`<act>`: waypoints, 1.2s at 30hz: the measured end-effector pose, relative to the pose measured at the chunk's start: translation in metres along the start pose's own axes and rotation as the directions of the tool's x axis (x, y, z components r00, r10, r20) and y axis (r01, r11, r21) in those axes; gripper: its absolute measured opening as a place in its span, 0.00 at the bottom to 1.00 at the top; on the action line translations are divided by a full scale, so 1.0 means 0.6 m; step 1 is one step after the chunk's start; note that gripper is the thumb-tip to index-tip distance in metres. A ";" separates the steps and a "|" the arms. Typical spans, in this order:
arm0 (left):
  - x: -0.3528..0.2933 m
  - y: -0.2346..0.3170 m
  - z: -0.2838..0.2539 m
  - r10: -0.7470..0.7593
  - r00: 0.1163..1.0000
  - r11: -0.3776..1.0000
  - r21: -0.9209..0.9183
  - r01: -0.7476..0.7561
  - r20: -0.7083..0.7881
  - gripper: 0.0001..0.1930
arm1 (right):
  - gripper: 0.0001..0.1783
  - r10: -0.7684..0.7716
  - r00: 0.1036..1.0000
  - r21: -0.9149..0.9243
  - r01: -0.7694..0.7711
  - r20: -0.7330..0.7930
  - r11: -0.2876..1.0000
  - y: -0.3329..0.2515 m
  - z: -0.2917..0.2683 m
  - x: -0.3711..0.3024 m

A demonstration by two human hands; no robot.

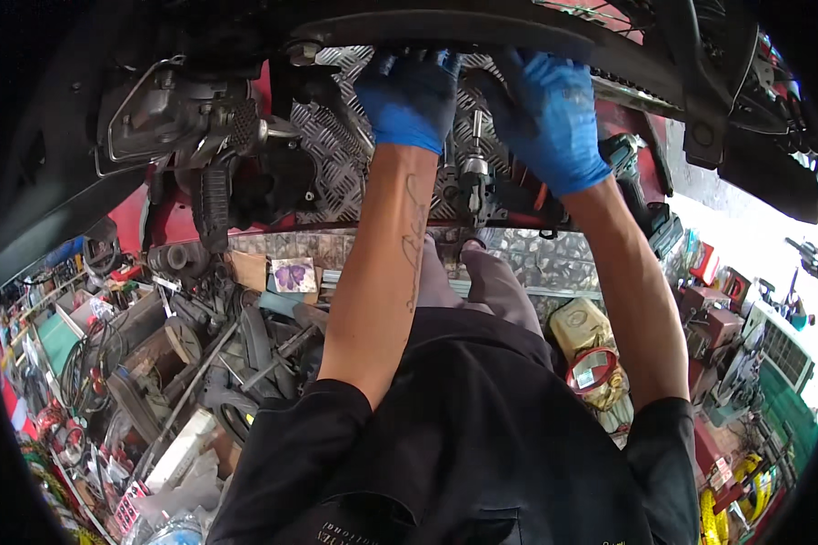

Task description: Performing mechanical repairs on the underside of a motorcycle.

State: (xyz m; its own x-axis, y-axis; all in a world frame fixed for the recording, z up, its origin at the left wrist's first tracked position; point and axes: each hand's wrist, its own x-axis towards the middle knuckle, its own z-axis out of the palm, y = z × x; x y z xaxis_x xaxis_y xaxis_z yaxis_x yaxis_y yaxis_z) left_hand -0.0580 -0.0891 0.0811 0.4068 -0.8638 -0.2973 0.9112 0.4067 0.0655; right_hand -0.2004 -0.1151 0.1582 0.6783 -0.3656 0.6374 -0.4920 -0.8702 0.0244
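Both my hands wear blue gloves darkened with grime and reach up to a long black curved motorcycle cover (445,29). My left hand (409,98) has its fingers curled at the cover's lower edge, their tips hidden. To its right, my right hand (554,118) is closed at the same edge, thumb to the left and fingertips out of sight. Between my wrists a ratchet tool with a socket (477,177) lies on the metal platform, socket end away from me. A drive chain (641,94) shows to the right of my right hand.
A dark engine part (159,113) and a ribbed footpeg (211,207) stick out at left. Beside my right wrist lies a cordless power tool (641,186). The diamond-plate platform (323,154) has a red edge. Piled parts (182,345) and a yellowish jug (580,325) are on the floor.
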 end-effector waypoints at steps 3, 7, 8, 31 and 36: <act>-0.009 -0.009 0.013 -0.020 0.997 1.000 0.004 0.020 -0.075 0.12 | 0.10 0.081 0.989 0.038 -0.086 0.124 0.996 0.033 0.037 -0.024; -0.011 -0.015 0.027 -0.004 0.992 1.000 0.007 0.005 -0.128 0.13 | 0.09 0.089 0.979 0.082 -0.105 0.183 0.991 0.049 0.053 -0.012; -0.013 -0.017 0.027 0.016 0.993 1.000 0.016 -0.014 -0.121 0.12 | 0.08 0.041 0.991 0.096 -0.053 0.128 0.994 0.046 0.049 -0.003; -0.116 0.066 0.018 0.049 0.987 0.643 0.751 -0.150 0.155 0.12 | 0.14 -0.111 0.958 0.087 0.091 0.265 0.992 0.073 0.052 0.001; -0.105 0.072 -0.003 -0.178 0.971 0.762 0.647 0.033 0.161 0.09 | 0.15 0.030 0.979 0.151 -0.061 0.203 0.987 0.072 0.066 -0.007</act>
State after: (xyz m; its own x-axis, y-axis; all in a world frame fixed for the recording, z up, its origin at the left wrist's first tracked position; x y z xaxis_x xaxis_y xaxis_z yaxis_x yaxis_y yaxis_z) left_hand -0.0441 -0.0166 0.1011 0.2429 -0.9589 -0.1468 0.7491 0.0893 0.6564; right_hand -0.2025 -0.1641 0.1259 0.7599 -0.4507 0.4684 -0.4446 -0.8860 -0.1313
